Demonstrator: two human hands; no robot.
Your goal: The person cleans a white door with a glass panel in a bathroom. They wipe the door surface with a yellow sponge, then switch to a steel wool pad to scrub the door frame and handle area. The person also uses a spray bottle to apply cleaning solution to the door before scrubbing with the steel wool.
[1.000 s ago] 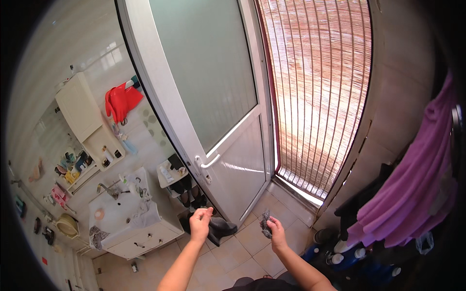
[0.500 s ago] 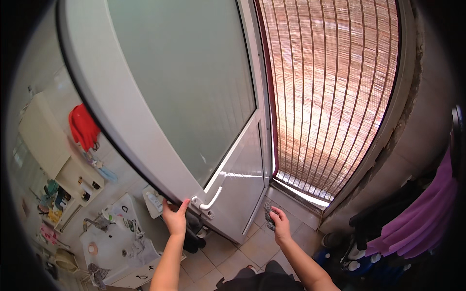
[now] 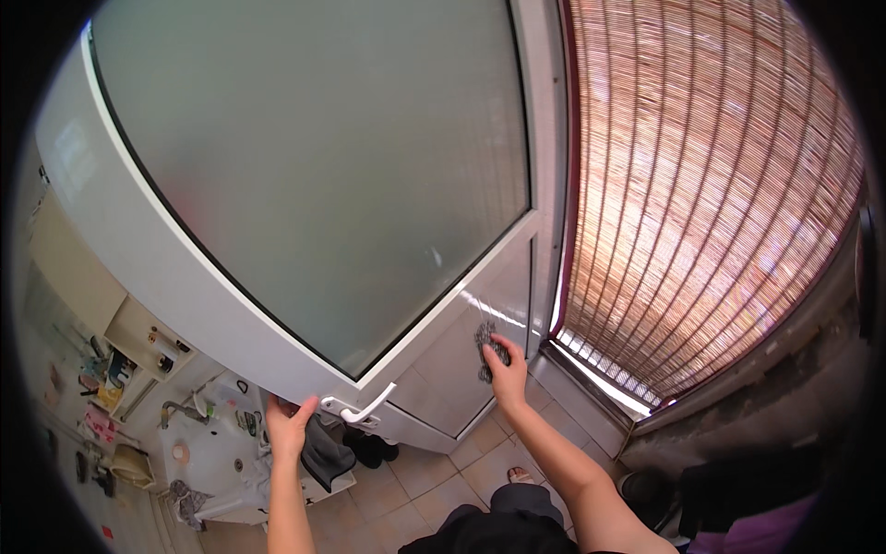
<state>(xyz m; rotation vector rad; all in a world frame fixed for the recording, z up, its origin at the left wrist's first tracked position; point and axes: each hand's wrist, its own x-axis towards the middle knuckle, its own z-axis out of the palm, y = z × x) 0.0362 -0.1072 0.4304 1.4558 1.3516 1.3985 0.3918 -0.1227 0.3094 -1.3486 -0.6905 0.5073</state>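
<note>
A white door (image 3: 171,249) with a frosted glass pane (image 3: 323,166) stands in front of me. My left hand (image 3: 288,429) grips its free edge beside the white lever handle (image 3: 372,406), thumb on the near face and fingers partly hidden behind. In my right hand (image 3: 506,374) is a grey steel wool scrubber (image 3: 484,346), pinched between thumb and fingers. It is held in front of the door's lower panel (image 3: 443,392); whether it touches the panel I cannot tell.
A sink (image 3: 208,448) with a tap (image 3: 180,411) and a shelf unit (image 3: 152,337) stand at the left. Dark cloth (image 3: 325,452) hangs behind the door edge. A slatted reed blind (image 3: 692,185) covers the doorway at right. Dark and purple cloth (image 3: 771,531) is at the lower right.
The door's face has turned more toward me and its edge has shifted left with my left hand. My right hand has moved up and left with the steel wool, to the lower panel.
</note>
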